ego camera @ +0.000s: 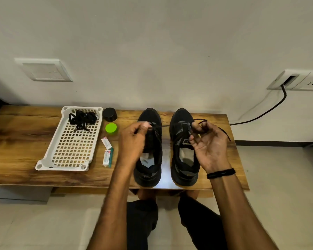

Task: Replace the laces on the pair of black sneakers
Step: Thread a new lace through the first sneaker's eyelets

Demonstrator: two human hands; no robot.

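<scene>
Two black sneakers stand side by side on the wooden table (25, 141), toes to the wall: the left sneaker (149, 159) and the right sneaker (183, 159). A black lace (199, 120) runs from the right sneaker's eyelets. My right hand (209, 143), palm up beside that shoe, pinches a loop of this lace; its loose end trails off to the right. My left hand (134, 139) hovers over the left sneaker and pinches the lace's other end, which stretches across between the shoes. A bundle of black laces (82, 118) lies in the white tray (49, 157).
Beside the tray lie a black round lid (109, 114), a green round lid (111, 128) and two small tubes (107, 150). A black cable (271, 109) hangs from a wall socket at the right. My knees show under the table's front edge.
</scene>
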